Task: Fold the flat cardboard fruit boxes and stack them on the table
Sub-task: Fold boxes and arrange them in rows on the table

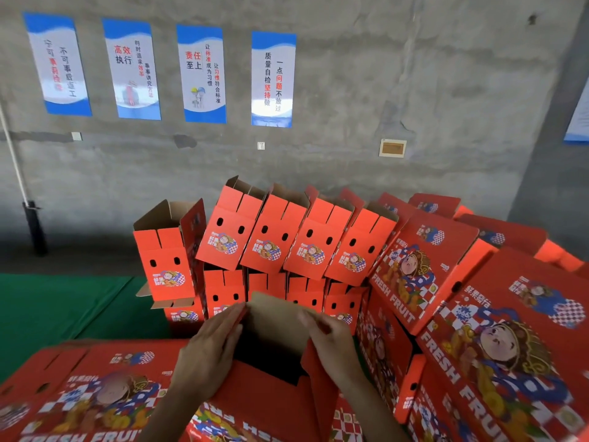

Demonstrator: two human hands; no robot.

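Cardboard fruit box (271,355), red outside and brown within, is standing partly opened at the near edge of the work area, its dark hollow facing up between the person's two hands. Left hand (210,349) is lying flat along the box's left wall, fingers straight and together, tips reaching the upper edge; it is pressing the panel, not gripping it. Right hand (331,338) is resting on the right side, fingers bent over a red flap (310,362); blur is hiding whether they are pinching it or only pushing, so its hold cannot be told. The brown rear panel (277,311) is rising between both hands. In my judgement the hands are bracing opposite walls to square the box up before its flaps are folded.

Beneath and to the left, a stack of flat boxes (95,387) is lying printed side up, apparently the supply. To the right, further flat boxes (510,330) are leaning in a slanted pile. Beyond, folded boxes (280,247) are standing in stacked rows, flaps open upward, on the green table covering (47,311). Behind them, four posters (204,74) are hanging on a grey concrete wall (414,90).
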